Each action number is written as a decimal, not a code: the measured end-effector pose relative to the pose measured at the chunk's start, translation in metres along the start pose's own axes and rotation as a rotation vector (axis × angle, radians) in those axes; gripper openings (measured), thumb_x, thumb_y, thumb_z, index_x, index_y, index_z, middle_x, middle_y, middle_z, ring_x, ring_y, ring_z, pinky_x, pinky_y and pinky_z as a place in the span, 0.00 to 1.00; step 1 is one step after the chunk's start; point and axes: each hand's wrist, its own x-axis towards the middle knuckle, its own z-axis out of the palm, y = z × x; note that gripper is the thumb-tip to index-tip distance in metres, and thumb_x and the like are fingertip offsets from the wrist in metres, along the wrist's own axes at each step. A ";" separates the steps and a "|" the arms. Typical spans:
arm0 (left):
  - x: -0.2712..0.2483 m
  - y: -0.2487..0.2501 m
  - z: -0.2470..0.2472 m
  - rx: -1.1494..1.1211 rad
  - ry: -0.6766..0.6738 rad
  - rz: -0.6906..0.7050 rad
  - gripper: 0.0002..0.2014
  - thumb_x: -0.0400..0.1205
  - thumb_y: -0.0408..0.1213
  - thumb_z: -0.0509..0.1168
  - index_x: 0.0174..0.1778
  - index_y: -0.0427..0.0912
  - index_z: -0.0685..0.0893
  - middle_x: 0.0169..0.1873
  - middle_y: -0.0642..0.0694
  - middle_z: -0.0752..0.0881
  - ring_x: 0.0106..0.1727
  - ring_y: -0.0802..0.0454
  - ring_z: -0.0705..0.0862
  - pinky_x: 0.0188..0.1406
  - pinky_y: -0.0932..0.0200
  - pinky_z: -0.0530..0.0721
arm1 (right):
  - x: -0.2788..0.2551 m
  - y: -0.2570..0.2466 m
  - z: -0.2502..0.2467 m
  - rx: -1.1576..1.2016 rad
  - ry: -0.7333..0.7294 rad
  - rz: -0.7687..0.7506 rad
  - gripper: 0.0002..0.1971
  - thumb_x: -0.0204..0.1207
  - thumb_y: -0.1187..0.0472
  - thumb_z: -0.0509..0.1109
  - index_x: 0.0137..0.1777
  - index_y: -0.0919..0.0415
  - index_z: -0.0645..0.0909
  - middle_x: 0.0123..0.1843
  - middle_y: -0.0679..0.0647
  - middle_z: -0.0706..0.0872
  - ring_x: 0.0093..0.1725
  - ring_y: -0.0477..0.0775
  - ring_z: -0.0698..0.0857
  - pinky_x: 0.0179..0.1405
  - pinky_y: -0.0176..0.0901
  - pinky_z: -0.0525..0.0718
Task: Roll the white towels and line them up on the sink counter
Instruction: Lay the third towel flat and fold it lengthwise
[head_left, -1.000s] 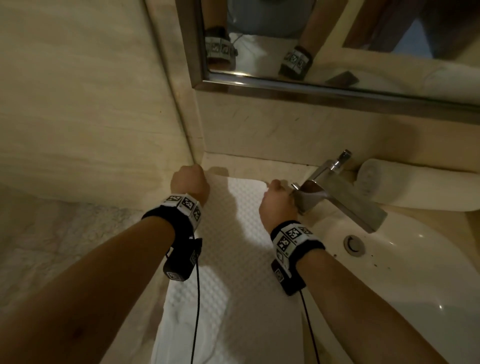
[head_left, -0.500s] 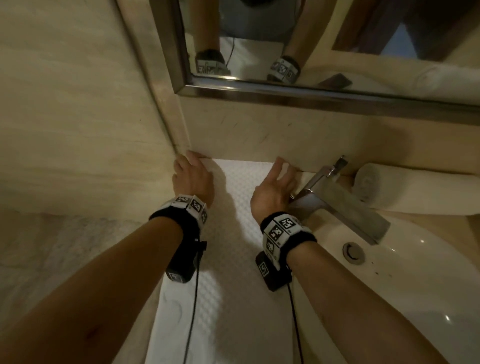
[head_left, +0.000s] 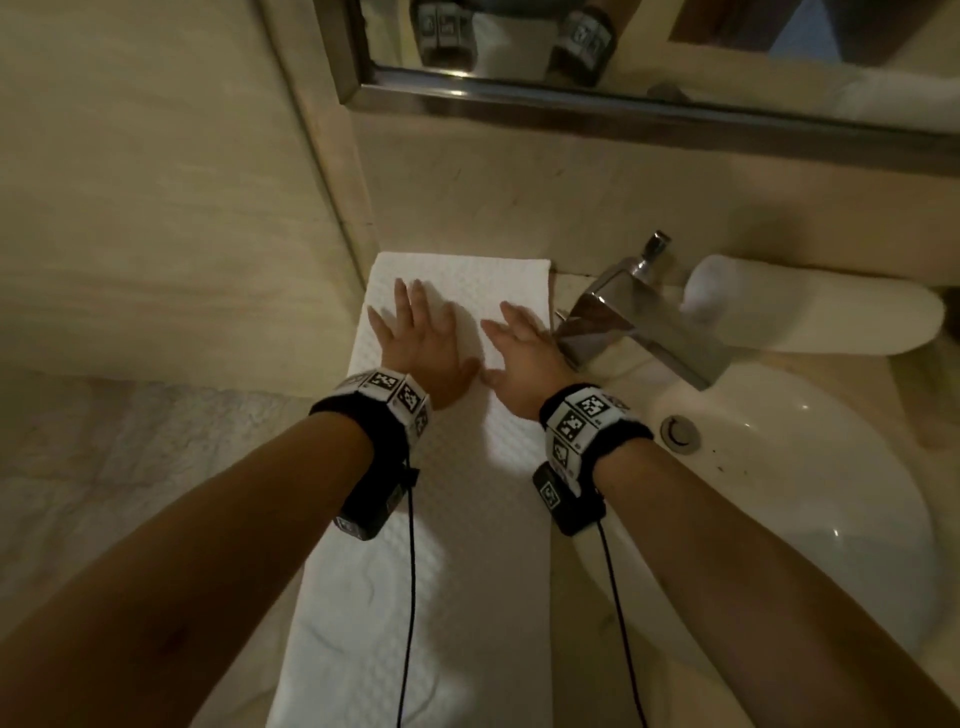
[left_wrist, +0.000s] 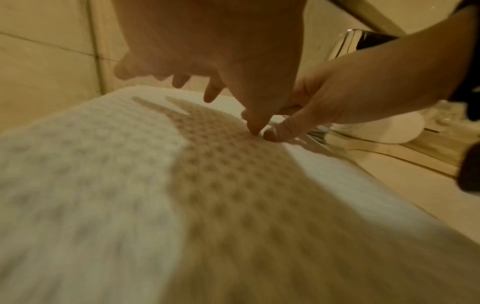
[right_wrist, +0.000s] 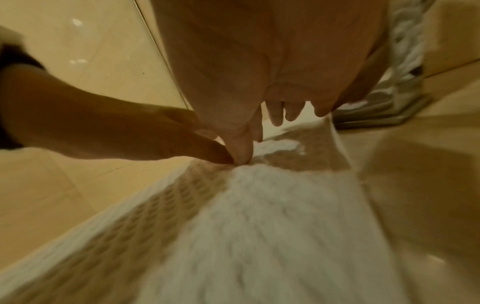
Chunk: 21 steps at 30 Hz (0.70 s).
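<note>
Since the white waffle towel (head_left: 441, 519) lies flat lengthwise on the desk (head_left: 597, 623) left of the faucet (head_left: 649, 322), soft, light and limp, with left hand (head_left: 415, 338) and right hand (head_left: 524, 353) spread flat on its far end, I'd pinch both far corners to start a tight roll.
</note>
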 end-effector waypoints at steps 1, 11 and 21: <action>-0.015 0.004 -0.001 -0.017 0.015 0.016 0.40 0.83 0.60 0.53 0.83 0.38 0.48 0.82 0.31 0.44 0.83 0.31 0.39 0.78 0.27 0.44 | -0.007 0.003 0.001 0.001 0.002 0.010 0.32 0.83 0.53 0.63 0.85 0.55 0.56 0.87 0.55 0.45 0.86 0.56 0.43 0.84 0.50 0.45; -0.105 0.027 0.044 -0.110 -0.095 0.311 0.38 0.83 0.54 0.57 0.85 0.46 0.47 0.84 0.45 0.42 0.85 0.48 0.41 0.84 0.46 0.47 | -0.077 0.011 0.018 0.004 0.025 0.036 0.30 0.82 0.58 0.65 0.83 0.58 0.60 0.86 0.56 0.52 0.85 0.56 0.50 0.83 0.47 0.55; -0.086 0.029 0.012 -0.371 -0.217 0.105 0.36 0.80 0.37 0.69 0.83 0.48 0.60 0.82 0.47 0.60 0.81 0.47 0.63 0.80 0.53 0.62 | -0.101 0.006 0.025 -0.202 -0.032 0.066 0.32 0.79 0.44 0.63 0.82 0.43 0.59 0.86 0.47 0.54 0.86 0.56 0.44 0.78 0.73 0.37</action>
